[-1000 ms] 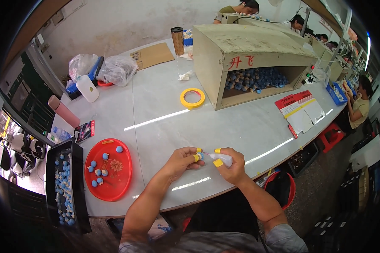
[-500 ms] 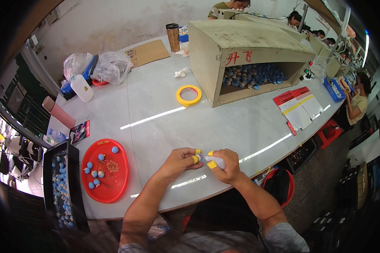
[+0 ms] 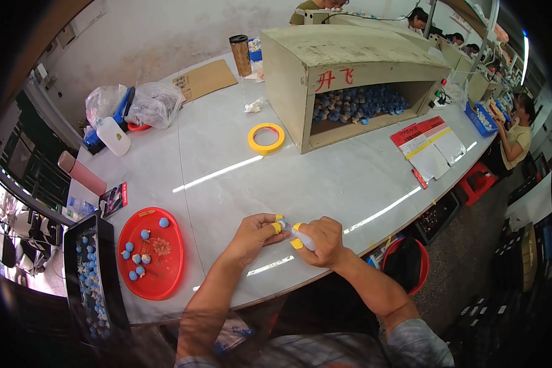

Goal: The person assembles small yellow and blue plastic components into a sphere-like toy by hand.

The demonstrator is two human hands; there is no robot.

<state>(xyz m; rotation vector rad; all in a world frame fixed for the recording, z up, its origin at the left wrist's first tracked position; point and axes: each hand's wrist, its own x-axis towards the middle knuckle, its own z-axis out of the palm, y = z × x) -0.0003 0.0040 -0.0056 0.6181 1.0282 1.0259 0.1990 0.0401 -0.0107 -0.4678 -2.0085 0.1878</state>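
Close to the front edge of the table, my left hand (image 3: pixel 250 239) pinches a small blue piece (image 3: pixel 284 224) between thumb and index finger. Yellow tape wraps those fingertips, and the piece is mostly covered by them. My right hand (image 3: pixel 325 241) is closed around a small whitish squeeze bottle (image 3: pixel 306 240), whose narrow end meets or nearly meets the blue piece. Tape also covers fingertips of this hand. To the left, a red plate (image 3: pixel 173 270) carries several small blue-and-cream pieces (image 3: pixel 145 259). Beside it, a black tray (image 3: pixel 118 300) contains many similar ones.
A beige box-like housing (image 3: pixel 285 92) full of blue pieces stands at the back. Before it lie a yellow tape roll (image 3: pixel 256 147) and red-and-white papers (image 3: pixel 432 150). A pink flask (image 3: pixel 83 173) and white bottle (image 3: pixel 114 136) stand left. Co-workers sit beyond, one at right (image 3: pixel 516 141).
The squeeze bottle has tilted more steeply in my right hand, its narrow end nearer the blue piece. My left hand keeps its pinch. The whole view has shifted slightly.
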